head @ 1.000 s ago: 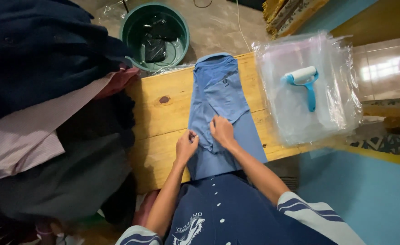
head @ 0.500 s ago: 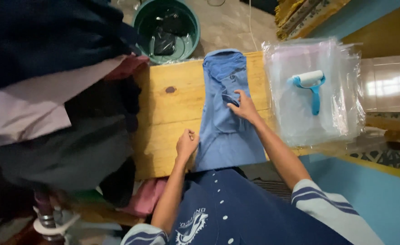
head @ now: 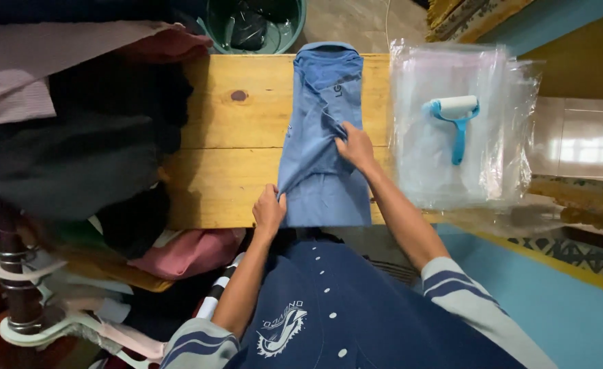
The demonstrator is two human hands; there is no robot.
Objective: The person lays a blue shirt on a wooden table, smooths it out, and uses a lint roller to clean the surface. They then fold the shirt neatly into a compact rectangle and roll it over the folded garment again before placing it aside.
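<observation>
Under both hands, on the table [head: 247, 123], a blue shirt [head: 325, 137] lies lengthwise, partly folded into a narrow strip. The folding seems midway; the next move likely calls for carrying the lifted fabric across evenly. The right hand [head: 356, 147] pinches a fold at mid-shirt. The left hand [head: 268, 210] grips the hem's near edge, fingers closed.
</observation>
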